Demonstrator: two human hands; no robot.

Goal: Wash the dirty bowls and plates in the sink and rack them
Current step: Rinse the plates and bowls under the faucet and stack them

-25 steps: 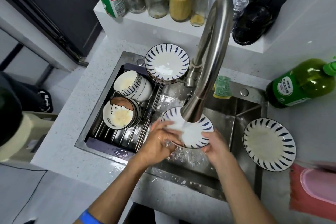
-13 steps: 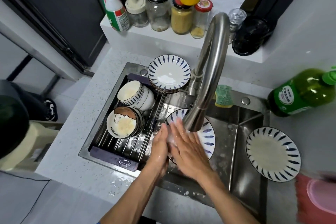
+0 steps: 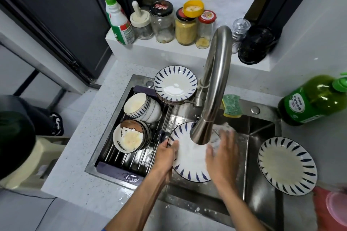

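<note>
Left hand point(image 3: 166, 153) pinches the plate point(image 3: 189, 161) rim; right hand point(image 3: 223, 154) lies flat, blurry, ungripping; faucet point(image 3: 210, 118) hides the plate's top just above.

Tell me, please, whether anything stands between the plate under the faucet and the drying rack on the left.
Nothing visible blocks it. The plate, gripped by the left hand, sits right beside the rack, whose near end is bare; bowls fill its far end.

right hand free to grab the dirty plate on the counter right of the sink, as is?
Probably yes. The right hand lies flat and open on the plate under the tap, gripping nothing; the left hand holds that rim. The dirty plate sits uncovered on the counter, with only the sink edge between.
</note>
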